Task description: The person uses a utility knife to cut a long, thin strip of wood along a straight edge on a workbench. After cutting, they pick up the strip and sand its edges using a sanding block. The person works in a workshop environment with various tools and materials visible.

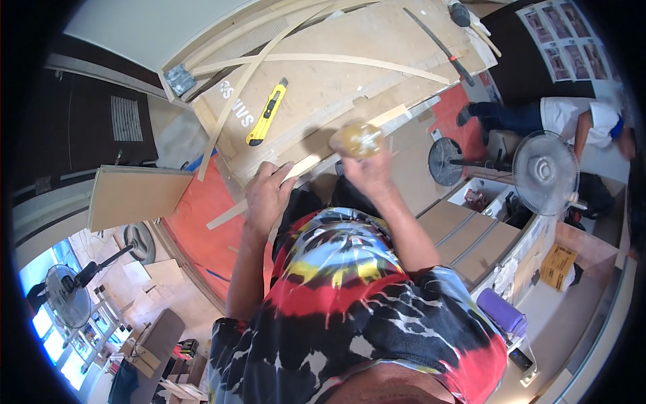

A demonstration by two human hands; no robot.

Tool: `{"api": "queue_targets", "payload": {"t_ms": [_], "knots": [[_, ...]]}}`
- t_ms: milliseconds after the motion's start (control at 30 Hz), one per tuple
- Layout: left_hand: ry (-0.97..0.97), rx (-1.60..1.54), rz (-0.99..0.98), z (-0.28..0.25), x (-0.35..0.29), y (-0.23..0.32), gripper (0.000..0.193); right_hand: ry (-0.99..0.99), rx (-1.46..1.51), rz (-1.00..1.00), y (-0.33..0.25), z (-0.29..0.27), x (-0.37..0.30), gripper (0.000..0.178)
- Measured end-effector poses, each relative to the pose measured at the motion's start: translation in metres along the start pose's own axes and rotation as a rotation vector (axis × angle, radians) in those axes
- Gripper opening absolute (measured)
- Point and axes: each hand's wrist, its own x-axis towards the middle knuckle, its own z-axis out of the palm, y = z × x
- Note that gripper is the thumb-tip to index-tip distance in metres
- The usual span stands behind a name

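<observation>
My left hand grips a narrow pale wood strip at the near edge of the workbench, thumb and fingers closed about it. Just right of it, my right hand is closed around a rounded, shiny amber thing, held above the strip; its kind is not clear. Part of the strip is hidden under the right hand and this thing. Beyond my left hand, a yellow utility knife lies on the bench.
Long thin wood strips cross the bench. A long thin tool with a red and black handle and a black-headed mallet lie at the far right. Standing fans flank me. A person bends over at right.
</observation>
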Motion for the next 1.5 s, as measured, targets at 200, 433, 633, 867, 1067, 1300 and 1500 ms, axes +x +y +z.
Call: {"api": "queue_targets", "payload": {"t_ms": [200, 433, 633, 867, 1067, 1300, 1500], "knots": [[0.011, 0.016, 0.006, 0.0, -0.002, -0.003, 0.031, 0.211, 0.026, 0.048, 0.032, -0.032, 0.035, 0.024], [-0.028, 0.012, -0.013, 0.006, 0.0, -0.002, 0.033, -0.025, -0.048, -0.099, 0.007, 0.012, -0.006, 0.058], [0.009, 0.03, -0.009, 0.005, -0.004, -0.005, 0.032, 0.146, -0.04, -0.029, 0.043, -0.023, 0.034, 0.044], [0.049, 0.05, 0.038, 0.009, -0.003, -0.009, 0.032, 0.056, -0.049, -0.004, 0.011, -0.013, 0.01, 0.03], [0.036, 0.049, 0.008, 0.008, -0.004, -0.012, 0.034, 0.167, -0.015, 0.012, 0.018, -0.013, 0.017, 0.023], [0.013, 0.05, 0.03, 0.007, -0.001, -0.009, 0.035, 0.228, -0.019, 0.163, 0.03, -0.057, 0.042, 0.023], [-0.006, 0.025, 0.012, 0.007, -0.002, -0.006, 0.032, -0.026, -0.026, -0.09, -0.004, 0.005, -0.023, 0.047]]}}
